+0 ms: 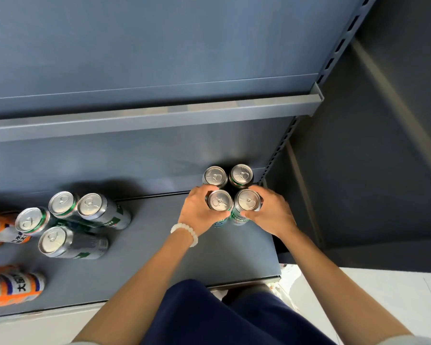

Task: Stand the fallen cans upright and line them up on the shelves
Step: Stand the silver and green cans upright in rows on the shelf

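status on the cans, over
Left hand grips front-left can, right hand grips front-right can, both upright before two back cans. Four green cans wait at left. Nothing blocking.

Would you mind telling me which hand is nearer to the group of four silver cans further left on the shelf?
Left. The left hand is just right of those four silver cans; the right hand is farther right.

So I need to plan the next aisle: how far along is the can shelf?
Done: two cans stand upright at the back right corner of the lower shelf. In hand: the left hand and right hand each grip an upright can, and, in front of those. Left: four silver cans clustered unaligned at left, and orange cans lying down at the left edge.
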